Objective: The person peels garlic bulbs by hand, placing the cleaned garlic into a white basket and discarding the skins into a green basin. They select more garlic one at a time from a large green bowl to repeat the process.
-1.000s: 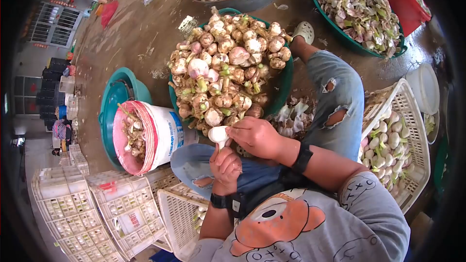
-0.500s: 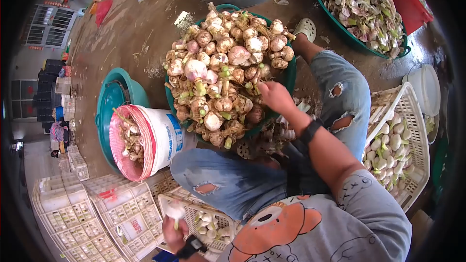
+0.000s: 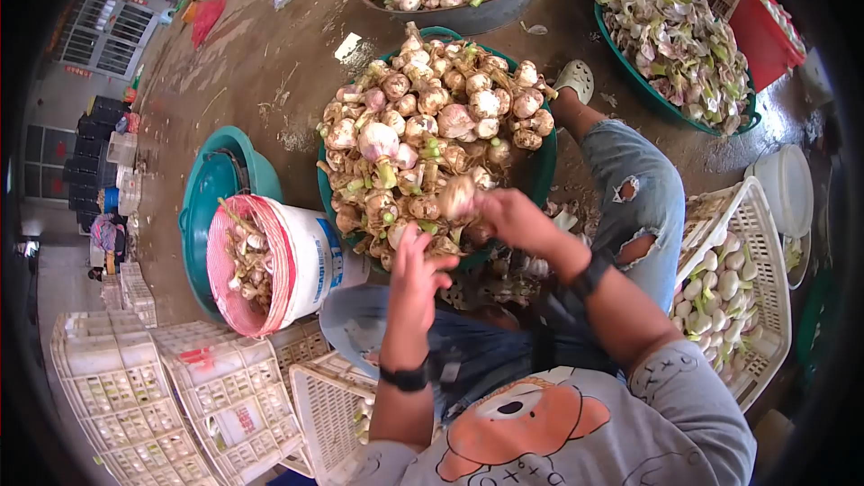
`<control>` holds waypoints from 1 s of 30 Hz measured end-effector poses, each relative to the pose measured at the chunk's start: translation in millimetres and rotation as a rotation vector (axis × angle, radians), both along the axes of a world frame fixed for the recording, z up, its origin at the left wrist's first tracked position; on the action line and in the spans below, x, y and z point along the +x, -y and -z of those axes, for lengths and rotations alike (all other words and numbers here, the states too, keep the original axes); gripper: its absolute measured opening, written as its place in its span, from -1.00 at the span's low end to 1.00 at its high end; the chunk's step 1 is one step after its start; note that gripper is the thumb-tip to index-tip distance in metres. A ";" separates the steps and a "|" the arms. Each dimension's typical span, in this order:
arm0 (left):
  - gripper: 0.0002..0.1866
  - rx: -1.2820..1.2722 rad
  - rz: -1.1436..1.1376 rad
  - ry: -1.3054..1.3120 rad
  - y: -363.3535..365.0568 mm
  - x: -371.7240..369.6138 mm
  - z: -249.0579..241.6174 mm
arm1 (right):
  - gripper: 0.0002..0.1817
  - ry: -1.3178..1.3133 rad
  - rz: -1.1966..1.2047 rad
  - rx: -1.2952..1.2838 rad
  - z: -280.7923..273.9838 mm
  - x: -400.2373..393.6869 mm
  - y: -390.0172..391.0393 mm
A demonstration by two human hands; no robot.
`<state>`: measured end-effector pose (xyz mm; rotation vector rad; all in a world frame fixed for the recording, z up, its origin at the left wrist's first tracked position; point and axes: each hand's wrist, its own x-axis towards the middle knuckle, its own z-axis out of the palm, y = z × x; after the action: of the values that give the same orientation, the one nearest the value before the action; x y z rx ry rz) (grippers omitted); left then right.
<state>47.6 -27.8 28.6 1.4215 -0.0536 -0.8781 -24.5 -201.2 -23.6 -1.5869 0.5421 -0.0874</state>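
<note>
A large heap of unpeeled garlic bulbs (image 3: pixel 396 117) fills a green tub (image 3: pixel 544 171) in front of me. My right hand (image 3: pixel 526 227), at the heap's near right side, is closed on a garlic bulb (image 3: pixel 457 198) that is slightly blurred. To the left of it, my left hand (image 3: pixel 418 283) is raised at the tub's near edge, fingers apart and nothing in them. Peeled white garlic bulbs lie in a crate (image 3: pixel 328 414) by my left hip, mostly hidden by my left arm.
At my right stands a white crate (image 3: pixel 772 324) of peeled bulbs. A white bucket (image 3: pixel 301 252) with garlic inside leans by a teal basin (image 3: pixel 256 166) on the left. Beyond are a metal basin (image 3: pixel 486 18) of garlic and a green tub of garlic skins (image 3: pixel 675 58).
My left hand has left the lower-left crate without its peeled bulb and come up to the tub. My right hand has lifted a bulb from the heap. The view has shifted slightly.
</note>
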 end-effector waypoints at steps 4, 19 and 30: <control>-0.53 0.029 0.089 -0.016 44.6 -9.0 8.4 | -0.74 0.152 -0.065 -0.448 -32.0 -41.7 -30.2; -0.72 0.008 0.200 -0.047 24.5 -10.6 10.7 | -0.69 0.205 -0.151 -0.265 -24.0 -57.6 -43.8; -0.56 -0.170 0.240 -0.055 15.0 -6.7 11.2 | -0.87 -0.005 0.096 0.612 -14.4 -57.0 -51.0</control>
<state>41.0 -42.8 17.4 1.2472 -0.2566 -1.0832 -81.5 -150.2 -9.2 -0.9656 0.5812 0.0120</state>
